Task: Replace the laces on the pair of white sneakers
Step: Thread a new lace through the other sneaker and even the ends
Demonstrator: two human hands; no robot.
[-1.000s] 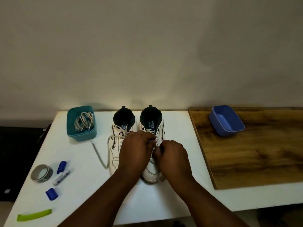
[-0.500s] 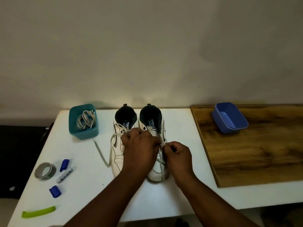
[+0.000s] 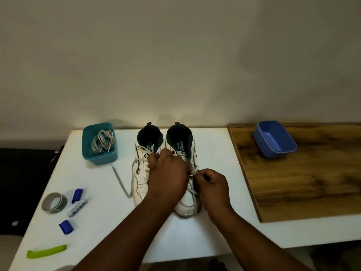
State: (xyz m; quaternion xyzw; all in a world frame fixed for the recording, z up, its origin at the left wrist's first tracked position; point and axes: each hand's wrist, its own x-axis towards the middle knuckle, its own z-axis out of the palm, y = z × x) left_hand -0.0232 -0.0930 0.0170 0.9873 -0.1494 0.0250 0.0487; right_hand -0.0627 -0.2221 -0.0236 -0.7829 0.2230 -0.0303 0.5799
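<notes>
Two white sneakers stand side by side on the white table (image 3: pixel 214 145), toes toward me. The left sneaker (image 3: pixel 141 184) has a loose off-white lace (image 3: pixel 122 184) trailing onto the table to its left. My left hand (image 3: pixel 168 178) lies over the lacing of the right sneaker (image 3: pixel 186 204), fingers curled on it near the eyelets. My right hand (image 3: pixel 212 185) pinches the right sneaker's lace (image 3: pixel 193 191) at the shoe's right side. A teal box (image 3: pixel 87 151) at the back left holds a bundle of spare laces (image 3: pixel 102 142).
An empty blue tub (image 3: pixel 274 141) sits on a wooden board (image 3: pixel 302 182) to the right. On the table's left lie a roll of grey tape (image 3: pixel 54 203), a small white tube (image 3: pixel 77 208), two blue caps (image 3: pixel 66 226) and a green strip (image 3: pixel 46 253). A wall rises behind the table.
My right hand has drawn the lace out to the right of the right sneaker. My left hand has shifted up toward the eyelets.
</notes>
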